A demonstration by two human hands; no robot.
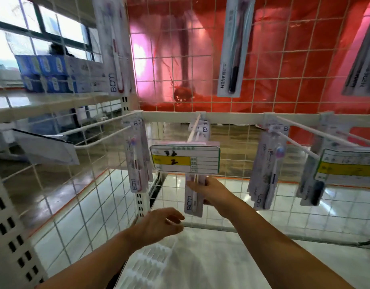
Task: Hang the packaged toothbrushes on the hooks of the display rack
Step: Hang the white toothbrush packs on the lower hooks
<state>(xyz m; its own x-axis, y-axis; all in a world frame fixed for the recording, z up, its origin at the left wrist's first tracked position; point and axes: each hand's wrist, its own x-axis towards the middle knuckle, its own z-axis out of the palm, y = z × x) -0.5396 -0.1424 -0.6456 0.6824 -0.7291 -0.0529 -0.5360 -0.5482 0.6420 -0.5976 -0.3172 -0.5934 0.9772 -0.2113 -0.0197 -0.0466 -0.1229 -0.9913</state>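
The display rack [228, 116] is a white wire grid with a horizontal bar from which long hooks reach toward the viewer. Red sheeting hangs behind it, and a shelf of blue boxes [44, 74] stands off to the left. Each lower hook already carries a bunch of packaged toothbrushes: one group on the left [138, 157], one on the right [267, 163], and more hang higher up [234, 49].

The centre hook [193, 130] ends in a price tag [185, 159], which hides most of the prong's tip. That is the main hazard, I judge: the pack's hanging hole has to find the tip behind the tag, more or less blind. If it misses, the pack may slide off and drop through to the floor, or push the tag askew.

The right hand [208, 190] reaches up just below the tag, its fingers curled round the upper part of a toothbrush pack [193, 200], which hangs down from that grip with its lower end free. Held only near the top, the flat pack can swing or twist, which would turn the hole off line with the prong.

The left hand [161, 223] hovers lower, near the pack's bottom edge but apart from it, fingers loosely spread and holding nothing. It could steady the pack; a careless reach might instead knock the bunches on the left hook.
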